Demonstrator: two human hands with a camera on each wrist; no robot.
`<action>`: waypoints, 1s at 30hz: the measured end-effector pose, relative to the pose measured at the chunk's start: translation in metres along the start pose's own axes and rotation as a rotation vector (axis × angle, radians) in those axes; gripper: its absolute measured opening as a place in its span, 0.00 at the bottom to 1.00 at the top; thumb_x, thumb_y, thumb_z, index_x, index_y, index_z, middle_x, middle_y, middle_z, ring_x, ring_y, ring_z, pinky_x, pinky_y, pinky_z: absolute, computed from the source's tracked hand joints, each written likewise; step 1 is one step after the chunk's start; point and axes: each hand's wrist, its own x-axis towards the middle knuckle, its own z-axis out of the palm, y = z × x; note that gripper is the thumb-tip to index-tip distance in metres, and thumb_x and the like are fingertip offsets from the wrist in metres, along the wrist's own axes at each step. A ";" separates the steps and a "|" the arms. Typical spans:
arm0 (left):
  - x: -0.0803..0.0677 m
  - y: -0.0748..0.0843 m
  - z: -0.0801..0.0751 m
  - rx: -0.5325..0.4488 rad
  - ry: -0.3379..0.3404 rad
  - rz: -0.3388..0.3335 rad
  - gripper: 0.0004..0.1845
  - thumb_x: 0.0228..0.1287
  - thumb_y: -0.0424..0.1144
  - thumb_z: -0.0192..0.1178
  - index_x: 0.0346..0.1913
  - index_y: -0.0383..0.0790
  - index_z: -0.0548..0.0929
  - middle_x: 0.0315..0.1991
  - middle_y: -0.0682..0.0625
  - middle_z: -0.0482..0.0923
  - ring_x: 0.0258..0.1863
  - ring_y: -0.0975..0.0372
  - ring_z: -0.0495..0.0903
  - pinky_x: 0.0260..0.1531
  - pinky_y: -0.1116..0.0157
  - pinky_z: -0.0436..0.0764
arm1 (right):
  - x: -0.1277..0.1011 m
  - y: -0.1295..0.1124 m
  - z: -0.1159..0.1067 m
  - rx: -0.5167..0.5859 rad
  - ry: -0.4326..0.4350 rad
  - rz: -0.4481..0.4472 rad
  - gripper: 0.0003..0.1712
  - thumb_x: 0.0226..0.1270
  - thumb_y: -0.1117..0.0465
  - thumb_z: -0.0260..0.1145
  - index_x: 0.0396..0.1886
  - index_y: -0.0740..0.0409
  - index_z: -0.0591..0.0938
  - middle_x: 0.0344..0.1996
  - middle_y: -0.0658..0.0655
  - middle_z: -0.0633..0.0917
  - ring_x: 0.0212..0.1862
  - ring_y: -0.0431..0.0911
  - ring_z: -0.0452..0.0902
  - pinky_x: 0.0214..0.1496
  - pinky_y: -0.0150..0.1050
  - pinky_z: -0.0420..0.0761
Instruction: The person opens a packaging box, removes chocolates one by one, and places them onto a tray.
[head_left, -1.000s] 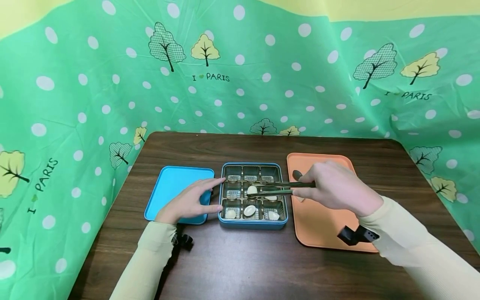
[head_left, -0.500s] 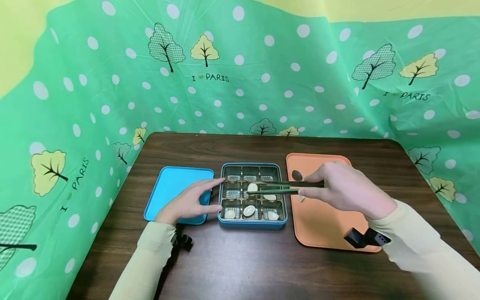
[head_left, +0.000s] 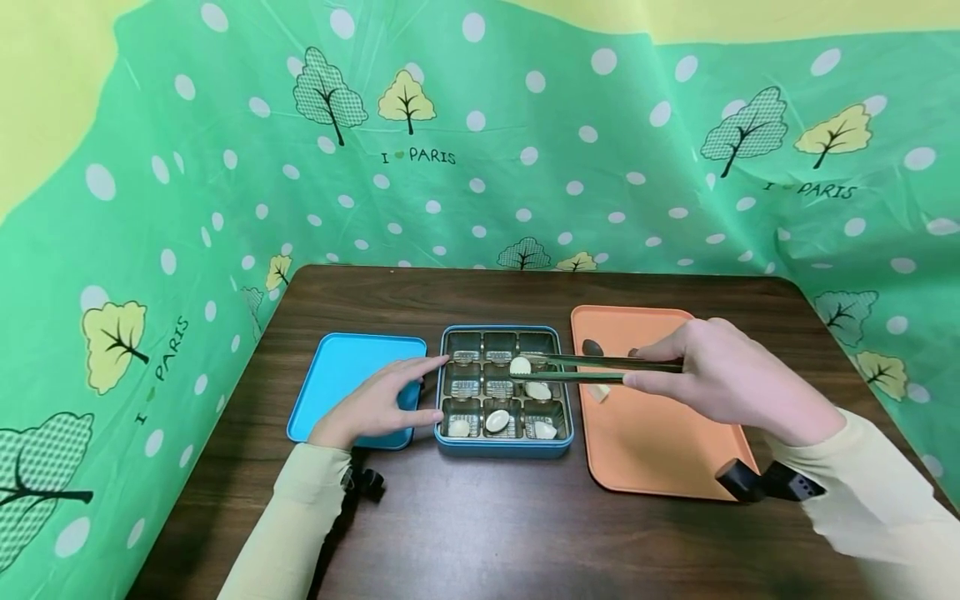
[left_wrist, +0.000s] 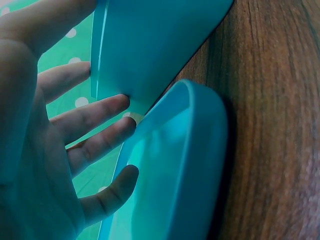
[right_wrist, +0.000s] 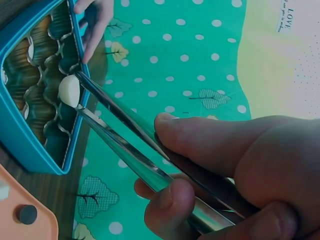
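Note:
In the head view my right hand (head_left: 727, 379) grips a pair of long metal tweezers (head_left: 615, 362) between thumb and fingers. A small rounded white piece (right_wrist: 69, 91) is pinched at their tips, over the nine-compartment box (head_left: 504, 450). My left hand (head_left: 375, 402) is spread, its thumb and a fingertip against the box's left side; in the left wrist view its fingers (left_wrist: 92, 117) are extended. More white pieces lie in the box: an oval one (head_left: 497, 421) in the front middle compartment, others front left (head_left: 459, 427), front right (head_left: 545, 430) and middle right (head_left: 537, 391).
An orange tray (head_left: 652, 454) right of the box bears a dark round piece (head_left: 592, 347) and a pale angular piece (head_left: 598, 392). Left of the box lies a bright blue lid-like tray (head_left: 341, 358), partly under my left hand. A green dotted cloth (head_left: 480, 217) hangs behind the brown table (head_left: 480, 525).
My right hand has drawn back to the right. The tweezers and white piece have shifted from the centre compartment rightward and slightly toward the back. My left hand stays at the box.

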 end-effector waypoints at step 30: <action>-0.001 0.002 -0.001 0.005 0.005 0.008 0.47 0.64 0.60 0.73 0.82 0.59 0.64 0.80 0.45 0.64 0.80 0.44 0.60 0.73 0.35 0.62 | -0.061 0.077 -0.005 -0.052 0.095 0.202 0.21 0.68 0.50 0.76 0.51 0.61 0.92 0.09 0.42 0.61 0.14 0.35 0.52 0.15 0.35 0.59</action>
